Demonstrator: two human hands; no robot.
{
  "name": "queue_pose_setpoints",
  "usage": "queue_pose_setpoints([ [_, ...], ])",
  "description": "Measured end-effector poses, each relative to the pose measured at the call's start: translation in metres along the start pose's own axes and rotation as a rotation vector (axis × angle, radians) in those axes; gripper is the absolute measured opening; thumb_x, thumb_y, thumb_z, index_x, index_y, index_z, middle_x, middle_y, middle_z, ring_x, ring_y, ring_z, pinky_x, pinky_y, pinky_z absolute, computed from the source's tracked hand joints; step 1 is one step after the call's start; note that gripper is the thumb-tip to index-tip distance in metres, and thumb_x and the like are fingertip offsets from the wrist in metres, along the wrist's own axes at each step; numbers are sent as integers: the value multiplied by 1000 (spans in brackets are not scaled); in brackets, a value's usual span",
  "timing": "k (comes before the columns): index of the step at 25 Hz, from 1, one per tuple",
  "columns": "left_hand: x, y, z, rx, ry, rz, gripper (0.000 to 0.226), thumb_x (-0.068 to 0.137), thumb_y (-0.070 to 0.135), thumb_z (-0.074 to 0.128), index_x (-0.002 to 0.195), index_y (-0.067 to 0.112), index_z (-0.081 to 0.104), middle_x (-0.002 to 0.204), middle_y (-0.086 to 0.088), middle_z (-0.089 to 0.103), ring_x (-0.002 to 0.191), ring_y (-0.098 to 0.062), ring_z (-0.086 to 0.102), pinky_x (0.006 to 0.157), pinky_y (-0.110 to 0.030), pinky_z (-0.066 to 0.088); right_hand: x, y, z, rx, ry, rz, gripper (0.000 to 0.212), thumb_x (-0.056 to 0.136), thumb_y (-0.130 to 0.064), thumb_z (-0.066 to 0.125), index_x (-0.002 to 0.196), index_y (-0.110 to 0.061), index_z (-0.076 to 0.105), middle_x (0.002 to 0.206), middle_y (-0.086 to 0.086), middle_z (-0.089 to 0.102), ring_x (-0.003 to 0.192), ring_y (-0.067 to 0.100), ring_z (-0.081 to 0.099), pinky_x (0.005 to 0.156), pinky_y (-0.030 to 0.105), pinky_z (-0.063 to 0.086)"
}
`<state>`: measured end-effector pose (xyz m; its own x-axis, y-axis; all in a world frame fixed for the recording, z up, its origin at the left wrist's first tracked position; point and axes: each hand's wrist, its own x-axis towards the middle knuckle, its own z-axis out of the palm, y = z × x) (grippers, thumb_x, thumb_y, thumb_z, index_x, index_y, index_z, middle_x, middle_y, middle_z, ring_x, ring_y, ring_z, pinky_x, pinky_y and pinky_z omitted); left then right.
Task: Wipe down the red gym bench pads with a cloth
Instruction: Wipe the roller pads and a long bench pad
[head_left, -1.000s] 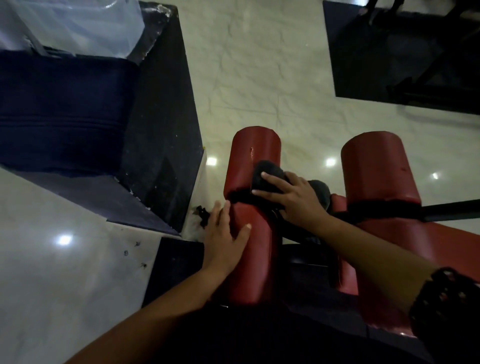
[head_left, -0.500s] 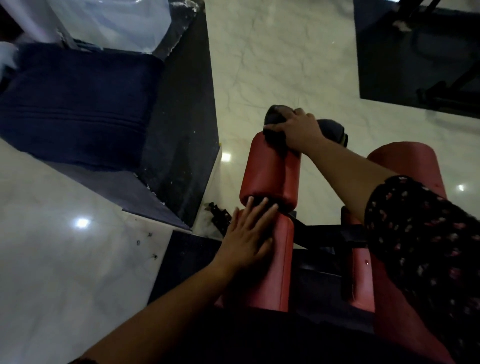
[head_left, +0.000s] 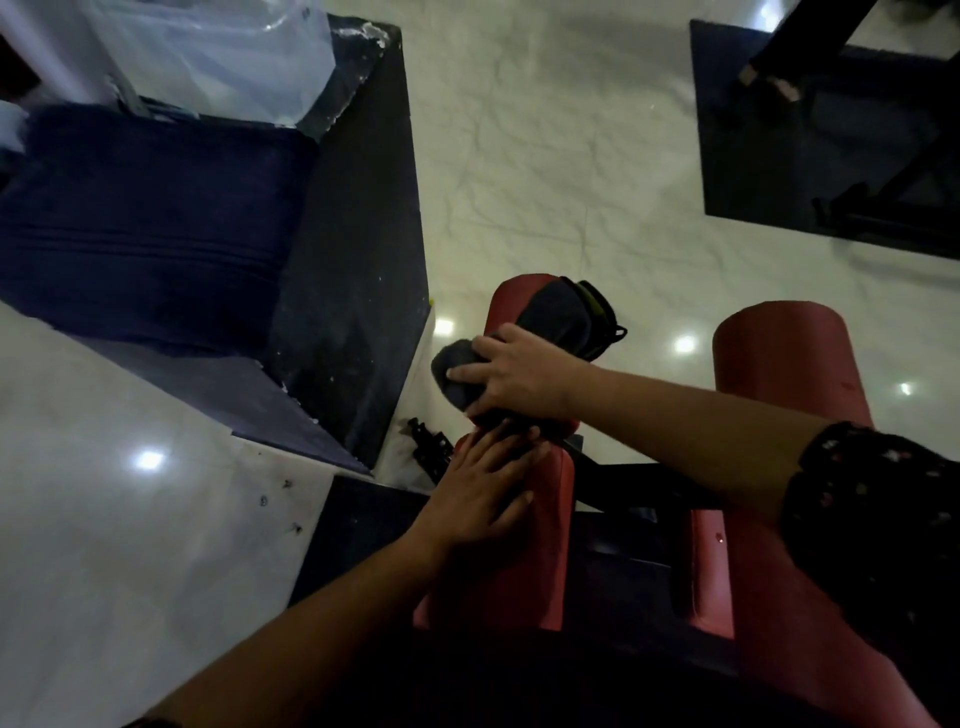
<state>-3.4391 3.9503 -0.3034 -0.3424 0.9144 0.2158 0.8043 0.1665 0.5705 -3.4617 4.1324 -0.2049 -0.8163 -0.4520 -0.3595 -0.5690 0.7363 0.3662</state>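
Two red roller pads stand ahead of me, a left pad (head_left: 506, 306) and a right pad (head_left: 784, 358), joined by a black bar. My right hand (head_left: 519, 376) presses a dark grey cloth (head_left: 550, 317) onto the near part of the left pad's upper section, fingers curled over the cloth. Below it my left hand (head_left: 483, 499) lies flat with fingers spread on the lower red pad section (head_left: 540, 561), holding nothing. The cloth drapes over the pad's far top and hides much of it.
A dark blue padded block (head_left: 150, 223) with a black side panel stands at the left, clear plastic above it. A black mat (head_left: 810, 135) with a metal frame lies far right. Glossy white floor tiles (head_left: 545, 156) fill the gap. A small black part (head_left: 428, 447) lies on the floor.
My right hand has drawn the cloth back from the far end of the left pad toward me, close above my left hand. The left hand has stayed flat on the lower pad.
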Motion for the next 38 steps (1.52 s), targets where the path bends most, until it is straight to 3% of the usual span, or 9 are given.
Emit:
queue_pose_setpoints([
  [9,10,9,-7,14,-115,7,66,88,49,50,149,30,32,157,8,30,150,-11,6,121,-48,5,39,120,28,18,-194,406,39,100,-38,44,133,-59,42,149,-5,35,123,31,41,89,42,40],
  [11,9,11,-9,2,-127,-1,64,88,47,49,148,28,38,157,11,31,150,-10,5,121,-45,4,54,113,26,-32,-204,324,36,100,-38,44,133,-52,47,145,-4,41,122,31,45,90,41,41],
  [18,11,-1,-1,24,-89,72,63,86,47,47,144,20,44,152,0,41,147,-21,22,116,-53,14,60,14,-6,-99,-119,-342,30,96,-39,49,122,-35,63,129,-10,54,112,24,52,89,34,40],
  [20,12,-2,-3,12,-86,91,62,86,46,48,142,18,48,149,-2,46,143,-23,29,114,-54,16,65,5,-9,-122,-155,-374,29,98,-39,46,118,-30,64,126,-10,55,110,23,53,85,33,37],
  [23,20,-5,-10,-8,-131,68,60,86,44,49,141,18,51,147,2,47,140,-14,32,117,-46,9,78,50,8,-45,-150,-50,29,98,-33,46,120,-24,62,124,-5,58,114,27,54,86,34,39],
  [26,23,-13,-19,-4,-163,28,71,90,48,50,153,25,26,159,8,25,149,-10,13,122,-43,4,68,122,30,228,-144,360,32,97,-39,48,127,-34,58,132,-1,54,116,31,51,92,40,42],
  [29,33,-21,-23,-2,-147,-14,82,91,54,49,155,34,2,163,9,7,151,-13,1,122,-41,4,40,154,56,518,-143,447,51,95,-16,47,131,-51,50,137,-2,46,113,30,49,87,41,46],
  [34,91,-28,-25,-82,-102,-251,87,86,63,43,154,27,1,160,14,-4,150,-9,-5,122,-37,5,1,152,101,805,86,632,81,77,10,39,129,-50,54,148,-3,39,118,31,48,93,43,44],
  [38,126,-44,-22,-8,-188,-270,89,83,65,38,156,27,5,163,8,-8,148,-7,-14,123,-39,3,-32,127,136,1078,359,891,73,78,11,41,129,-37,60,140,-8,42,123,13,42,99,21,31],
])
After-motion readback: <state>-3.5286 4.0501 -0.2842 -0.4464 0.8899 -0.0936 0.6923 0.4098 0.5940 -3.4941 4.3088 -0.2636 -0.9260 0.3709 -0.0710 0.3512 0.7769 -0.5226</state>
